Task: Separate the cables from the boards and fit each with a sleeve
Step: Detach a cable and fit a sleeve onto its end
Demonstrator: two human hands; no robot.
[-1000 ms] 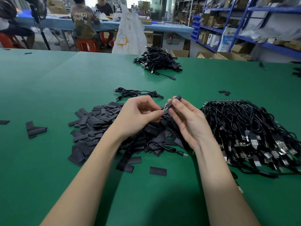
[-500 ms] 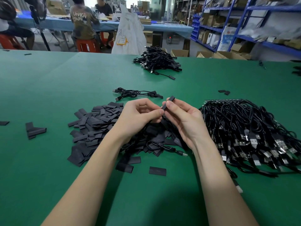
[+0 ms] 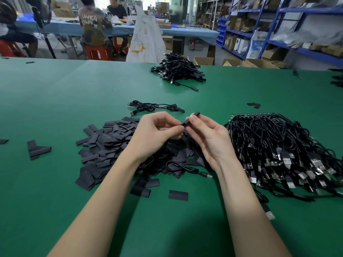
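Sleeve [image 3: 193, 118] pinched between both hands, above the loose pile
Left hand [image 3: 156, 135] and right hand [image 3: 209, 138] each pinching an end, likely seating it over the cable tip

Sleeve [image 3: 193, 118] lower end hidden between left hand [image 3: 156, 134] and right hand [image 3: 209, 138] fingertips — whatever is inside can't be told. Cable bundle [image 3: 282, 151] at 3 o'clock cut by the frame edge. Shelf contents at 1 o'clock blurred.

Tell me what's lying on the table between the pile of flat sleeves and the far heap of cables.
In the head view, a small bundle of cables lies on the green table between the sleeve pile and far heap.
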